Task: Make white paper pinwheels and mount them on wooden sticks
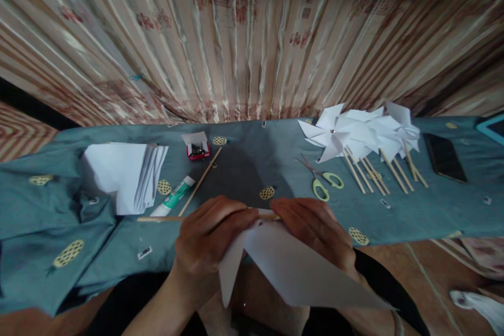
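Note:
Near the table's front edge, my left hand (214, 233) is closed around a thin wooden stick (157, 219) that sticks out to the left. My right hand (315, 228) is closed at the stick's other end, together with a white paper pinwheel (291, 265). The pinwheel's blades hang below my hands, pointing down and to the right. Its centre, where it meets the stick, is mostly hidden by my fingers. Another wooden stick (200, 181) lies slanted on the cloth beyond my left hand, beside a green and white glue tube (174, 197).
Left on the blue cloth (244, 168) sits a stack of white paper (118, 176). A small red box (197, 149) holds metal pins. Green-handled scissors (321, 178) lie right of centre, before several finished pinwheels (354, 131). A phone (444, 157) lies farther right; a curtain (236, 37) hangs behind.

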Demonstrator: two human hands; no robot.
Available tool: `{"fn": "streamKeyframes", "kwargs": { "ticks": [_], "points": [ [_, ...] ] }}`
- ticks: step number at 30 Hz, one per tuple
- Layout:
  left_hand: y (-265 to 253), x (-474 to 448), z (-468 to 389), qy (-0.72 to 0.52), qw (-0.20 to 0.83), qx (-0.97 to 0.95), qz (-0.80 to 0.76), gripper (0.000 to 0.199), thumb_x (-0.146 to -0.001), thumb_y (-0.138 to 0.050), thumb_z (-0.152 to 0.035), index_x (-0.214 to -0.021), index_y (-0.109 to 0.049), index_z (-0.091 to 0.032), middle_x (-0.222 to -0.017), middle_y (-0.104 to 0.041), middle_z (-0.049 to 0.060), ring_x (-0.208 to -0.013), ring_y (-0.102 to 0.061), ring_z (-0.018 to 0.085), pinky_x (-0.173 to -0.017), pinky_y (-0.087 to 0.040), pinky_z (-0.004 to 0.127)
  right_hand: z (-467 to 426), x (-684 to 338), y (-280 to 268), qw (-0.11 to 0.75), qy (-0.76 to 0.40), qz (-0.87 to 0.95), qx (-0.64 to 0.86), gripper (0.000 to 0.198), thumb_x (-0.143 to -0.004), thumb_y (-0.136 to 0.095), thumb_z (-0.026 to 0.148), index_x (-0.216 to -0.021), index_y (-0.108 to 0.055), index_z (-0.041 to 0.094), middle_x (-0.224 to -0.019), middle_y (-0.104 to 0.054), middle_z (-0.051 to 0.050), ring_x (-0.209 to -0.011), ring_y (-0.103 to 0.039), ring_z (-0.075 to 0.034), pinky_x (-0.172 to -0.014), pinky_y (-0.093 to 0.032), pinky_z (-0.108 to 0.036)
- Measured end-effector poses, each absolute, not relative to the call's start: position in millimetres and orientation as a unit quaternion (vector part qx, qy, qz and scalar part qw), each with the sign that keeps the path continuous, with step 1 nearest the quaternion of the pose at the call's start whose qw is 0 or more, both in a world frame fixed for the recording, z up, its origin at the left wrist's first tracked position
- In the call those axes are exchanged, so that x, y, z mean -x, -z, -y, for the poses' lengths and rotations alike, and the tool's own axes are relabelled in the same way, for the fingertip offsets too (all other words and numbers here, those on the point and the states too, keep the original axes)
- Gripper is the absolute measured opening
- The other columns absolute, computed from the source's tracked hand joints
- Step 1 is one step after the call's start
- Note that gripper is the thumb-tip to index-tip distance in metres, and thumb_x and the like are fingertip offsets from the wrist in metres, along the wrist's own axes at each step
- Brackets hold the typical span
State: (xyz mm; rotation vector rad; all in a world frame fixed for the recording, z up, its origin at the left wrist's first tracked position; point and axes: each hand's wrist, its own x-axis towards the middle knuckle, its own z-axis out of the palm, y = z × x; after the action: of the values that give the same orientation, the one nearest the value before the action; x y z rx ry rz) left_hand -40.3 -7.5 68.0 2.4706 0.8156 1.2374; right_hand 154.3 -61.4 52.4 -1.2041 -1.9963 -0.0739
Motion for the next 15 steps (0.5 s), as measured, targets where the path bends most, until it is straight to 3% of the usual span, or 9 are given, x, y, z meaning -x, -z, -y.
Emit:
{"fn": "streamKeyframes", "kwargs": {
  "ticks": [15],
  "points": [
    [-66.2, 36.6, 3.6, -0.413, 0.126, -0.854, -0.291, 0.012, -0.092, -0.058, -0.022, -0.094, -0.068, -0.015, -0.085, -0.071, 0.005, -0.072, -0.068, 0.013, -0.064, -0.058, 0.023, 63.0, -158.3, -45.5, 0.413, 0.008, 0.774, 0.480, 0.038, -0.093, -0.051, 0.019, -0.130, -0.054, 0.012, -0.111, -0.071, -0.012, -0.104, -0.065, -0.024, -0.088, -0.053, -0.040]
  ]
}}
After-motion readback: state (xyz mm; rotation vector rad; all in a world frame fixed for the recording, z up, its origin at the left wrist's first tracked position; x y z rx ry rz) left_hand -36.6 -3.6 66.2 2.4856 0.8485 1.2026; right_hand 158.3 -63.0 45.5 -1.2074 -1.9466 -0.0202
